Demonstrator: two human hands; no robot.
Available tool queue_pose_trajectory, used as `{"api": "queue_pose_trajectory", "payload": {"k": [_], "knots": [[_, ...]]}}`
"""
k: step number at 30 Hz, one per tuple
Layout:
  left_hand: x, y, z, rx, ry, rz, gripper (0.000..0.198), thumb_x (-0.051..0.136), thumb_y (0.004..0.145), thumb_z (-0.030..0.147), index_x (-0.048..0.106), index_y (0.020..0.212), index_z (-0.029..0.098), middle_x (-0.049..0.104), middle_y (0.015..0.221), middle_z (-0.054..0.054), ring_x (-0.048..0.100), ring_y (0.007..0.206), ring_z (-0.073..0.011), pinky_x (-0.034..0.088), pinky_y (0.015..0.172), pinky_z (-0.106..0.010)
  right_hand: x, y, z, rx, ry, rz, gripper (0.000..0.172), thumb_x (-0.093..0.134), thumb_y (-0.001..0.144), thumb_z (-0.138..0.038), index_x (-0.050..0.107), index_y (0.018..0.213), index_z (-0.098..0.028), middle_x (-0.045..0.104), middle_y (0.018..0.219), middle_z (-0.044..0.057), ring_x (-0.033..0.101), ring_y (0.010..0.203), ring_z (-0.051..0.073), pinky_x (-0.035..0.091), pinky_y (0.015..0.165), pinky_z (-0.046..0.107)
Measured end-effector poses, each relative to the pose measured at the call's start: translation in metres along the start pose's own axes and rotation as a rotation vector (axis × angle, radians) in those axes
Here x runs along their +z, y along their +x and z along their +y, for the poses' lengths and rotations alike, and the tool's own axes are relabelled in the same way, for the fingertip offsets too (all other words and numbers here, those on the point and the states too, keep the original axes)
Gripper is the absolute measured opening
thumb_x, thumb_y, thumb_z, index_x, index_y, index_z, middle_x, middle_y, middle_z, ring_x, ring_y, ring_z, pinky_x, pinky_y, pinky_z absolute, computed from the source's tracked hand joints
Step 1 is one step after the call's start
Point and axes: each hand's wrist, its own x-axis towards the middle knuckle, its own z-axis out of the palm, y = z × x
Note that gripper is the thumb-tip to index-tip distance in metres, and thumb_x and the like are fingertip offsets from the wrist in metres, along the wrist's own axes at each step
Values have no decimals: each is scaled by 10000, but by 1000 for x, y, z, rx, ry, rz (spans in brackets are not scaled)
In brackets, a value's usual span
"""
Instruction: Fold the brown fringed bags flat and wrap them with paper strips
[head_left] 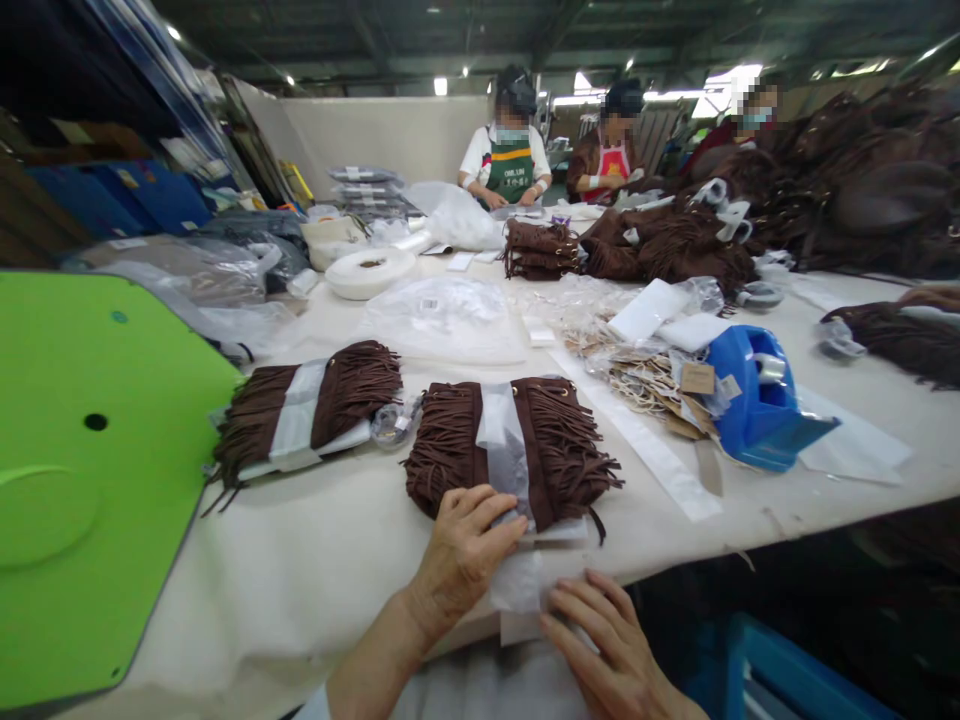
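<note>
Fringed brown bag (546, 450) is being steadied on the desk (300, 570) by the left hand (466, 545), loosely curved over its white band (499, 425); whether the right hand (611, 640) is gripping cannot be told. Softness is being suggested, favouring the banded middle over loose fringe (448, 430).

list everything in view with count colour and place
Near fringed bags: 2, brown, front centre and left
Pale bands: 2, whitish, across those bags
Far bags: many, brown, centre to right rear
Tape dispenser: 1, blue, right
Tags: many, tan, left of dispenser
Roll: 1, white, left of centre
Plastic bags: several, clear, middle
Boxes: uncounted, blue, left rear
Board: 1, green, left
Table: 1, cream, centre
Workers: 3, mixed clothing, far side
Left hand: 1, bare, on centre bag
Right hand: 1, bare, near table edge
</note>
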Motion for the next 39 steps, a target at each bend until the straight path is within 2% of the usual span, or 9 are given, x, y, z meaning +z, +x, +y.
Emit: {"api": "queue_pose_trajectory", "payload": {"k": [3, 7, 9, 15, 20, 23, 30, 36, 39], "knots": [[-1, 0, 1, -15, 11, -31, 134, 542, 846, 210, 629, 948, 223, 648, 1012, -9, 499, 960, -175, 334, 765, -319, 7, 1, 0, 6, -22, 33, 330, 392, 859, -32, 640, 1018, -182, 647, 989, 58, 505, 1099, 181, 263, 1043, 421], [-2, -1, 2, -7, 18, -23, 142, 522, 857, 222, 624, 955, 212, 647, 1019, -13, 497, 958, -179, 333, 764, -323, 14, 19, -5, 20, 45, 97, 257, 462, 856, -41, 663, 911, -191, 638, 854, 28, 543, 946, 151, 304, 983, 389], [-2, -2, 2, 9, 24, -15, 148, 515, 859, 218, 621, 961, 204, 647, 1024, -20, 501, 961, -179, 337, 767, -324, 13, 28, -10, -4, 113, 102, 226, 453, 870, -61, 658, 863, -155, 637, 788, 23, 552, 857, 139, 356, 913, 353], [0, -3, 0, 64, 69, 10, 175, 530, 835, 156, 620, 981, 189, 645, 1046, -46, 511, 973, -194, 351, 782, -340, 5, 49, -24, -8, 306, 24, 336, 306, 932, -140, 629, 860, -86, 651, 760, 85, 545, 771, 166, 470, 682, 294], [-2, -2, -1, 116, 126, -8, 177, 531, 841, 161, 613, 995, 186, 641, 1060, -51, 518, 982, -190, 369, 791, -341, -2, 54, -28, 19, 353, 102, 297, 349, 917, -131, 628, 835, -75, 645, 719, 90, 557, 749, 177, 497, 660, 278], [-4, -3, -1, 147, 144, -29, 195, 526, 841, 139, 602, 1017, 174, 623, 1078, -69, 513, 1008, -195, 378, 812, -350, -6, 52, -28, 35, 371, 119, 271, 399, 916, -193, 627, 829, -76, 650, 726, 97, 565, 745, 182, 510, 656, 283], [-5, -7, 0, 227, 188, -58, 243, 465, 850, 68, 576, 1064, 95, 602, 958, -94, 520, 956, -209, 390, 819, -387, -4, 50, -28, 44, 363, 133, 271, 388, 910, -149, 634, 821, -81, 653, 705, 89, 563, 729, 173, 517, 627, 276], [-7, -3, 1, 297, 212, -101, 249, 395, 879, 84, 565, 1058, 55, 604, 921, -86, 515, 896, -198, 420, 791, -359, -10, 60, -25, 52, 416, 161, 271, 442, 907, -249, 631, 813, -80, 644, 690, 92, 556, 706, 169, 518, 631, 276], [-5, -2, 1, 280, 146, -93, 244, 392, 874, 81, 563, 1044, 42, 599, 878, -85, 510, 840, -190, 445, 746, -339, -19, 71, -19, 97, 447, 153, 205, 446, 895, -169, 625, 824, -100, 635, 686, 84, 559, 681, 153, 517, 627, 265]]}}
